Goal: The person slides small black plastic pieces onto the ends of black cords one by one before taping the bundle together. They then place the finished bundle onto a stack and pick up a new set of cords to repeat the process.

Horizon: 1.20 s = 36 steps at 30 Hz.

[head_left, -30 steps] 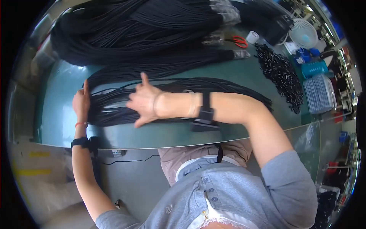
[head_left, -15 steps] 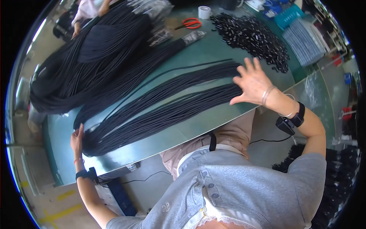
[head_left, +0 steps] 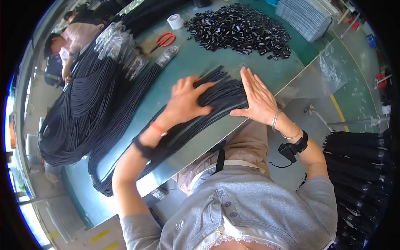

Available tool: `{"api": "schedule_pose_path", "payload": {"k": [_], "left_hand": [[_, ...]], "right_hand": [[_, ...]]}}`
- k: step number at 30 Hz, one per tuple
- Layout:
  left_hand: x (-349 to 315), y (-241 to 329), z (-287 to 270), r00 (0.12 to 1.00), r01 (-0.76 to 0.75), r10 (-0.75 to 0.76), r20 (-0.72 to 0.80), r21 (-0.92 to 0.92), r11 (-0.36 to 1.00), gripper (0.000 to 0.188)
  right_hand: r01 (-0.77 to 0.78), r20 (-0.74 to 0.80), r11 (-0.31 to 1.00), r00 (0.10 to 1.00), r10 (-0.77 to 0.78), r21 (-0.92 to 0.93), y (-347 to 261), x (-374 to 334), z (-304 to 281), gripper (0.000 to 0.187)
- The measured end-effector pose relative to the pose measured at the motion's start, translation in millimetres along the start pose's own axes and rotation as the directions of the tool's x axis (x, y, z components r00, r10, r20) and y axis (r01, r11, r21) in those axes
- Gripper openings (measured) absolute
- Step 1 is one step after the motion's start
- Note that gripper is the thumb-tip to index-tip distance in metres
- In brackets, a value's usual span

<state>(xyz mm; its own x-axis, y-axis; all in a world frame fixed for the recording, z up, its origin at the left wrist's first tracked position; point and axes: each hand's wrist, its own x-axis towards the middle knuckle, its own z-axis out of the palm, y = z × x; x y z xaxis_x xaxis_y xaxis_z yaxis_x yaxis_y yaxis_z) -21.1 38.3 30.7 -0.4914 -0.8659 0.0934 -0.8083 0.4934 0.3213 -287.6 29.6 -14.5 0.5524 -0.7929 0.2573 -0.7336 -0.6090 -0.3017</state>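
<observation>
A long bundle of thin black cords [head_left: 223, 100] lies folded along the green table [head_left: 193, 62], its loop at the left and its loose ends near my right hand. My left hand [head_left: 185, 102] is over the bundle near those ends, fingers and thumb spread around the cords without closing on them. Set upright against the cord ends is the flat palm of my right hand [head_left: 259, 99]. Its fingers are stretched out and its thumb points left below the bundle. Part of the bundle is hidden under my left forearm.
Beyond the bundle lie a heap of small black tubes [head_left: 241, 31], red-handled scissors [head_left: 165, 40] and a white tape roll [head_left: 175, 21]. More black cords [head_left: 79, 112] fill the table's left side. A person [head_left: 77, 39] bends there. Grey stacked sheets [head_left: 303, 18] stand far right.
My left hand has left the looped end and moved right, to the cord ends. My right hand has come against the ends. The view has turned, so the table appears more slanted.
</observation>
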Motion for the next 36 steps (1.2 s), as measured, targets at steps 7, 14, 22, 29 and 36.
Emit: {"api": "schedule_pose_path", "payload": {"k": [7, 14, 22, 29, 36], "left_hand": [[74, 4, 16, 0.998, 0.054, -0.069, -0.011, -0.486, 0.872, 0.087], [-1, 30, -12, 0.981, 0.036, -0.048, 0.188, 0.067, 0.997, 0.096], [27, -6, -4, 0.915, 0.384, -0.397, 0.068, 0.147, 0.911, 0.061], [11, 26, -35, 0.955, 0.264, -0.256, -0.153, 0.036, 0.964, 0.065], [14, -1, -41, 0.956, 0.155, -0.242, -0.165, -0.413, 0.897, 0.062]], "right_hand": [[-0.069, -0.122, 0.879, 0.982, 0.142, 0.471, 7, -8, -9, 0.095], [-0.108, -0.105, 0.522, 0.926, 0.361, 0.846, 20, -3, -9, 0.058], [-0.074, -0.073, 0.313, 0.898, 0.434, 0.947, 0, 11, -15, 0.053], [0.030, 0.100, -0.218, 0.823, 0.559, 0.976, -21, 42, -6, 0.062], [0.066, 0.371, -0.930, 0.905, 0.208, 0.361, -81, 88, -34, 0.073]]}}
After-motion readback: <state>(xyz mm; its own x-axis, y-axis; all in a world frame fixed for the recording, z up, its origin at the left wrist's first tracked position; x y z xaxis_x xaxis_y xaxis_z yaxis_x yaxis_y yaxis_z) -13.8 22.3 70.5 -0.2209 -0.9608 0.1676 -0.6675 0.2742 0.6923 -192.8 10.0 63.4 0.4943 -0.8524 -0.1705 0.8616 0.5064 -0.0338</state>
